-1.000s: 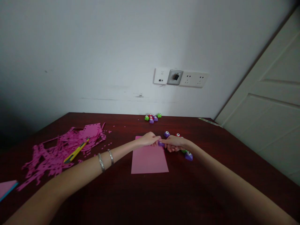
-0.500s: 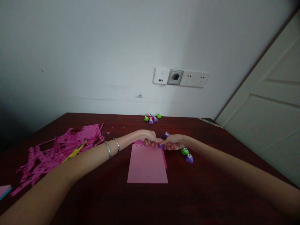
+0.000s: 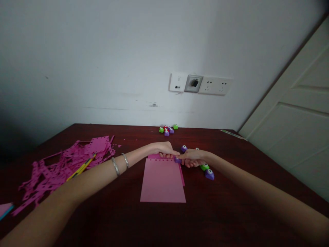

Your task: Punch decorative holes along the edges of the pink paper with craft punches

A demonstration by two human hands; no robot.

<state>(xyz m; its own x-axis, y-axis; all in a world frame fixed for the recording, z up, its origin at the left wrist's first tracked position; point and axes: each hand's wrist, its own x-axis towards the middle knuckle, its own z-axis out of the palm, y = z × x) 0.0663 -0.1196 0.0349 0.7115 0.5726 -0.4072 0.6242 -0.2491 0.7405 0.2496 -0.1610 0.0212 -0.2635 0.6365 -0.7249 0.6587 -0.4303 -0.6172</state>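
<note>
A pink sheet of paper (image 3: 163, 181) lies on the table, with a row of punched holes along its far edge. At that edge's right corner sits a small purple craft punch (image 3: 177, 160). My left hand (image 3: 166, 150) has its fingers curled at the sheet's far edge, with a fingertip on the punch. From the right, my right hand (image 3: 192, 157) presses a fingertip to the same punch, its other fingers folded under. Beside my right hand are another purple punch (image 3: 184, 148), a green punch (image 3: 205, 167) and a purple punch (image 3: 209, 174).
Pink paper scraps (image 3: 74, 161) are heaped on the left, with a yellow pencil-like stick (image 3: 82, 167) over them. Several green, red and purple punches (image 3: 167, 133) cluster near the wall. A ruler-like strip (image 3: 233, 134) lies at the back right. Sockets (image 3: 216, 85) are on the wall.
Both hands have shifted from a close thumb press to stretched fingertips meeting over the purple punch. Another punch's top now shows behind my right hand. The view has shifted slightly.
</note>
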